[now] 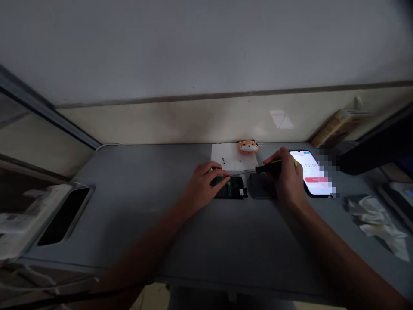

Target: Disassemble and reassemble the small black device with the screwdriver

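Holding a black-and-yellow screwdriver (269, 168) by its handle, the right hand (288, 174) is curling closely around it in the head view, the slim shaft (243, 172) pointing left. At the shaft's far-left end, the left hand (203, 183) is bringing thumb and fingers close together over a dark-framed green circuit board (234, 187); whether they are pinching anything, I cannot tell. The board is lying on the grey desk (135, 181), with its left part being covered by that hand. Just right of the board, a flat black piece (261, 187) is lying partly behind the right hand. On the far side, white paper (230, 151) is carrying small dark bits (223, 161) and an orange animal-faced case (248, 147). Just right of the right hand, a lit phone (311, 174) is lying face up; nearer and farther right, crumpled tissue (377, 219) is resting. At far left, a dark-screened device (66, 217) is lying.
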The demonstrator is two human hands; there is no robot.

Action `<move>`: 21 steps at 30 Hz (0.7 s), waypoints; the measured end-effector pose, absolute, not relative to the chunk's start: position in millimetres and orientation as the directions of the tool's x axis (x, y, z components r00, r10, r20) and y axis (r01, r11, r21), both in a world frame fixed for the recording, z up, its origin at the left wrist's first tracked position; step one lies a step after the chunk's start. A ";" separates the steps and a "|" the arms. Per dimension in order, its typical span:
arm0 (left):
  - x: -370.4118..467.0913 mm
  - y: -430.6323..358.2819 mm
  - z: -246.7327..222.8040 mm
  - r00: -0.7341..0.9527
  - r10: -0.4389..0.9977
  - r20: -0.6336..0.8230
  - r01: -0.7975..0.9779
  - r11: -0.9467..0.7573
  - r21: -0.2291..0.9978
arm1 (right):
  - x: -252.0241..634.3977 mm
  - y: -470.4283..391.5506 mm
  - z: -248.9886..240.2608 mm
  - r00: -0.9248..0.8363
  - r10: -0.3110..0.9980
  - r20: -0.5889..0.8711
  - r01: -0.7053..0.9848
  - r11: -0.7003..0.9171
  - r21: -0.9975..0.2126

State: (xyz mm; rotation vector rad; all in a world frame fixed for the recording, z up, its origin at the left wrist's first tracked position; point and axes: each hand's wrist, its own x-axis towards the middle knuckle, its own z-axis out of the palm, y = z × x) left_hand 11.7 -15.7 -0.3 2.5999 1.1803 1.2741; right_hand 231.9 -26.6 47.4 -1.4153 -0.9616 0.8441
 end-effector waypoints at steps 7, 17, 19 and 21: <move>11.0 -22.5 9.7 0.467 0.638 0.612 0.680 -0.702 0.213 | 233.5 -33.6 58.3 0.270 0.908 0.321 0.349 0.219 -0.911; 12.7 -21.5 1.2 0.421 0.660 0.622 0.656 -0.696 0.294 | 234.0 -37.2 61.2 0.288 0.882 0.373 0.354 0.264 -0.897; 12.5 -20.8 0.4 0.422 0.660 0.622 0.654 -0.697 0.296 | 234.3 -36.6 61.4 0.263 0.899 0.351 0.347 0.251 -0.903; 12.4 -20.7 0.6 0.426 0.660 0.618 0.650 -0.699 0.299 | 234.9 -35.5 61.8 0.234 0.915 0.328 0.340 0.239 -0.910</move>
